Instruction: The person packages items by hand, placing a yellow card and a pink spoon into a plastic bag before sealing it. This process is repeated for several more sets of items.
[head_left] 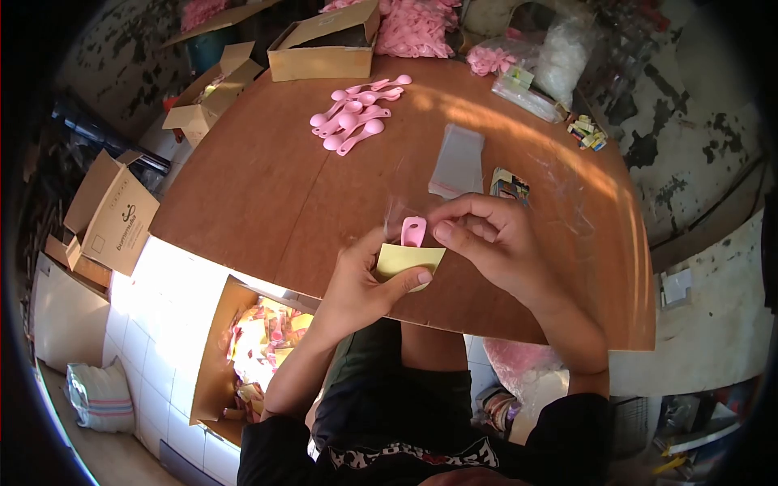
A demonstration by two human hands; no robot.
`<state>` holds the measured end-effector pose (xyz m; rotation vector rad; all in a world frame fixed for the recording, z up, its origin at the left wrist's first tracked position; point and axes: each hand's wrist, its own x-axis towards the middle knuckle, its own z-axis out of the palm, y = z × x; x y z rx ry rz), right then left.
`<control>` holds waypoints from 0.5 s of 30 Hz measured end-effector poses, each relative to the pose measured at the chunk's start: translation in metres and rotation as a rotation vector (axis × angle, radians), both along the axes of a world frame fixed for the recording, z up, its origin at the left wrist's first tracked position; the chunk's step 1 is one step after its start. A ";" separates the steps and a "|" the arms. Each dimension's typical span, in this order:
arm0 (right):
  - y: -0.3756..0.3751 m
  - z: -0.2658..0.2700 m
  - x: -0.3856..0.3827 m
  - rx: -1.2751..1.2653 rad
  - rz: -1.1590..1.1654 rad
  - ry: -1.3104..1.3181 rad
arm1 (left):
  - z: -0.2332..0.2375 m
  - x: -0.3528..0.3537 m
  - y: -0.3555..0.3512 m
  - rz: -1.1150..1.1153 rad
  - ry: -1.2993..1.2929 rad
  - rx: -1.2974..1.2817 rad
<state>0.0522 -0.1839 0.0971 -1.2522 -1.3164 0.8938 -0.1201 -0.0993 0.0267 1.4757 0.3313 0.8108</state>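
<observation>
My left hand [369, 279] is closed around a small yellow card [409, 257], its thumb pressed flat on the front. Behind the card, the holed handle end of a pink plastic spoon [413, 230] sticks up, and the rest of it is hidden. Faint clear film shows by the left fingers. Just right of the spoon, my right hand [486, 235] has thumb and forefinger pinched together; what they hold, if anything, I cannot make out. A stack of clear plastic bags [458, 162] lies beyond, beside a small pile of printed cards [510, 185].
Several pink spoons [348, 120] lie in a heap on the brown table [243, 178]. An open carton [324, 53] and a bag of pink pieces [413, 28] stand at the far edge. Below the table's left side, a box [212, 356] holds packed items.
</observation>
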 end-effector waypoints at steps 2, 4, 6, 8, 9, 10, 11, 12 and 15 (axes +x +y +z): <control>-0.002 -0.003 0.000 0.049 -0.011 -0.035 | 0.001 0.001 0.000 0.026 -0.057 0.117; -0.004 -0.003 -0.002 0.012 0.000 -0.016 | 0.007 0.003 -0.002 0.036 -0.192 0.057; -0.005 -0.005 -0.001 0.021 0.011 -0.064 | 0.010 0.002 0.001 0.051 -0.326 -0.006; -0.005 -0.006 0.000 0.030 0.022 -0.114 | 0.010 -0.003 0.009 0.019 -0.324 0.028; -0.005 -0.006 -0.001 0.045 0.012 -0.096 | 0.011 -0.002 0.006 0.060 -0.320 0.013; -0.005 -0.007 -0.001 0.062 0.002 -0.078 | 0.010 -0.001 0.007 0.059 -0.320 0.015; -0.005 -0.007 -0.001 0.065 0.001 -0.078 | 0.007 0.000 0.009 0.087 -0.316 0.035; -0.005 -0.008 -0.001 0.079 -0.010 -0.059 | 0.006 0.000 0.010 0.115 -0.313 0.056; -0.007 -0.008 0.000 0.085 -0.049 -0.070 | 0.012 0.000 0.005 0.134 -0.273 -0.039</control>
